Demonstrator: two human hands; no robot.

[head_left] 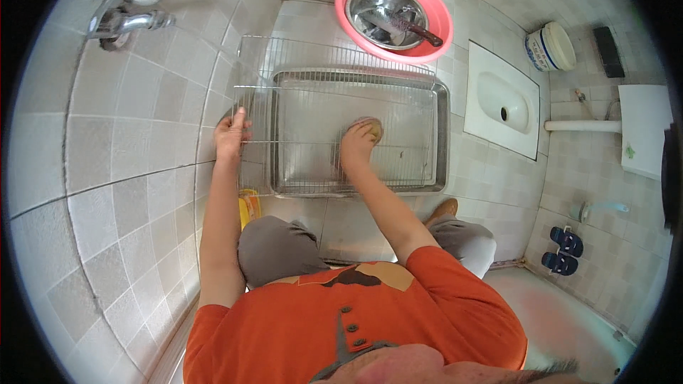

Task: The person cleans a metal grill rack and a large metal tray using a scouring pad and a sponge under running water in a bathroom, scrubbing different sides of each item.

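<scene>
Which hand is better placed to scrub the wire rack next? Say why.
Right, most likely: the right hand holds the yellowish pad near the middle of the wire rack, while the left hand grips its left edge.

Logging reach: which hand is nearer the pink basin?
Right. The right hand is over the metal tray, short of the pink basin; the left hand, farther leftward, at the wire rack.

Two hands, one wire rack, one metal tray, one basin, one bucket, two slippers and, apparently, one scrubbing pad are seen.
</scene>
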